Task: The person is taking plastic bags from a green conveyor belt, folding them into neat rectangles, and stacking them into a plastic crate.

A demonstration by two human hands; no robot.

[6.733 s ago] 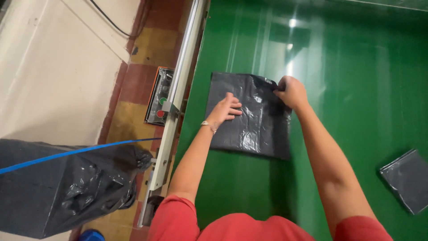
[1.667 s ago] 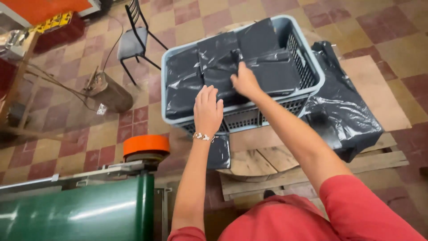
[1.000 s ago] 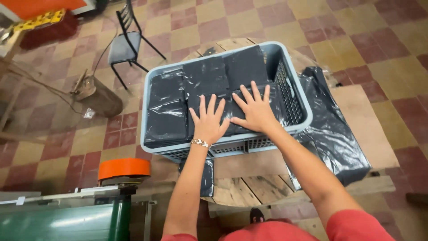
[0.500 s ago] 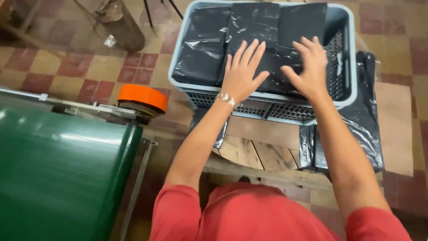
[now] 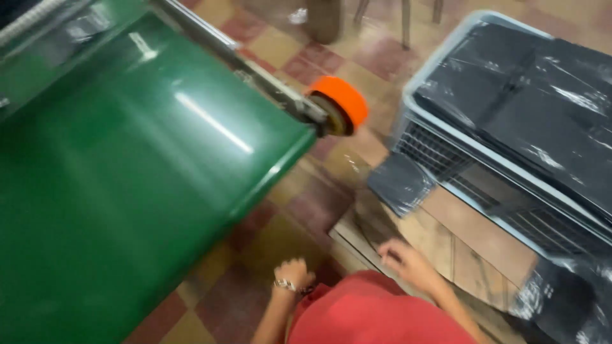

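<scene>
Grip: left hand (image 5: 294, 274) loosely curled, right hand (image 5: 403, 259) empty; green conveyor belt (image 5: 127, 191) beside, crate (image 5: 446, 137) apart.

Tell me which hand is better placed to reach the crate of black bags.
Probably the right hand: it lies over the wooden pallet below the crate. The left hand sits farther away, nearer the green conveyor.

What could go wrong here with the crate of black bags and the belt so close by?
The black bags are heaped to the rim of the grey crate, so the slippery top ones might slide off. One bag already hangs loose below the crate and could drop onto the tiled floor. The left hand hangs near the green belt and its orange roller, where fingers or the wristband could catch.
</scene>
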